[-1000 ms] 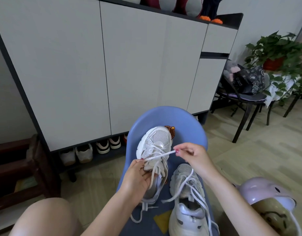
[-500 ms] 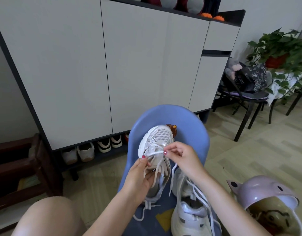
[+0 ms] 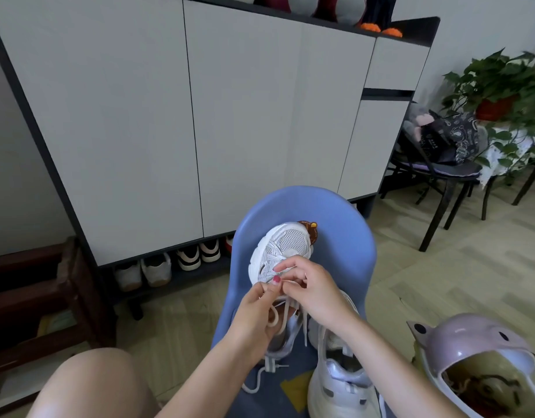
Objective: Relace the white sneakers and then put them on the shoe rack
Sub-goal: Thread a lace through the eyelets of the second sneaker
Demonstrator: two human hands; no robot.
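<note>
Head view, from nine o'clock across: shoes [image 3: 156,269] sit on the low shelf [image 3: 181,274] under the cabinet [image 3: 175,116]. At centre, on the blue chair [image 3: 344,233], the left hand [image 3: 258,315] has its grip pinched on a lace [image 3: 280,319] of the sneaker [image 3: 286,245], whose toe points to twelve o'clock. The right hand [image 3: 313,292], touching it, pinches the same lace. A second sneaker [image 3: 340,384] lies at five o'clock, a lilac helmet [image 3: 471,348] at four.

White, blue and grey, with small spots of red

The white sneaker [image 3: 283,251] has a mesh toe and sits on a blue chair [image 3: 344,236]; pale grey cabinet doors [image 3: 133,116] in black frames, a lilac helmet [image 3: 471,342] (black dots), red-painted nails, a black patterned bag [image 3: 453,137].
</note>
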